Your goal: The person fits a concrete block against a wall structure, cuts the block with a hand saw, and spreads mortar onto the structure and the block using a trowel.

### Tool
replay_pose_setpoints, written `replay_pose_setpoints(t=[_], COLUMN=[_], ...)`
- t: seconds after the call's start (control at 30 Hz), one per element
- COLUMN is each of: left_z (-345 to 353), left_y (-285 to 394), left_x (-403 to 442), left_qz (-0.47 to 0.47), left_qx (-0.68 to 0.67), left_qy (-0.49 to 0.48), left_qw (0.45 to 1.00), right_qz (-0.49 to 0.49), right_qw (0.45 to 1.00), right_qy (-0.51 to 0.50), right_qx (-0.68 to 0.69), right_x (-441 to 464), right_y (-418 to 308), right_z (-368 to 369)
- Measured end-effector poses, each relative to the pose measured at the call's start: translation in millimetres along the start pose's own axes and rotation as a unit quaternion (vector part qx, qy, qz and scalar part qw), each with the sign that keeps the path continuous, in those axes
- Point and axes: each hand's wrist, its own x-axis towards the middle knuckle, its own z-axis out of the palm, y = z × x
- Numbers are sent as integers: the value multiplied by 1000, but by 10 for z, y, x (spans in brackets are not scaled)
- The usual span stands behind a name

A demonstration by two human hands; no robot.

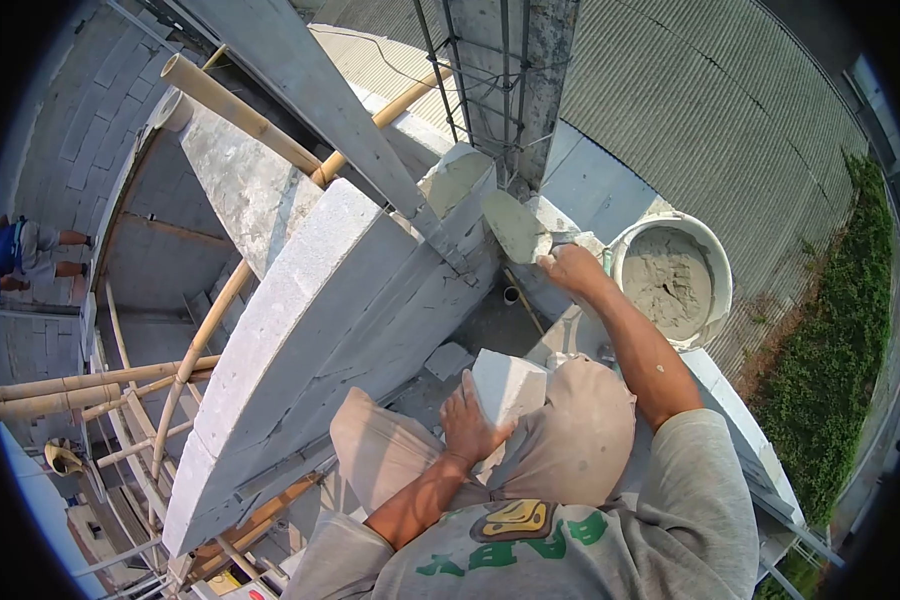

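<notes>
My right hand [575, 268] is closed round the handle of a trowel [513, 226]. The broad grey blade points away from me, close to the wall corner and a mortar-covered block end [458, 180]. Against my thigh, my left hand [467, 418] grips a white lightweight concrete block [510, 386], fingers along its left side. To the right of my right hand stands a white bucket [722, 300] holding wet grey mortar [670, 280].
A white block wall [300, 330] curves along my left. Steel rebar [507, 80] and a long metal beam [320, 90] rise ahead. Bamboo poles [215, 320] cross at left. Far below left is another person [30, 250]. A corrugated roof [700, 110] lies right.
</notes>
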Motion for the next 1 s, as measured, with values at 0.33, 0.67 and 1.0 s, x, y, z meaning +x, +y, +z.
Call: replay_pose_setpoints(t=[0.33,0.67,1.0], left_z=[-52,-96,-153], left_y=[-14,-31,34], left_x=[29,50,25], left_qz=[-26,-31,-29], left_qx=[-25,-57,-46], left_qy=[-21,-37,-35], left_qw=[999,997,998], right_qz=[174,212,299], right_qw=[968,925,952], right_qy=[93,43,53], right_qx=[-156,-311,20], right_x=[-1817,-1357,-1602], right_y=[708,1386,1644], right_z=[-1536,-806,-572])
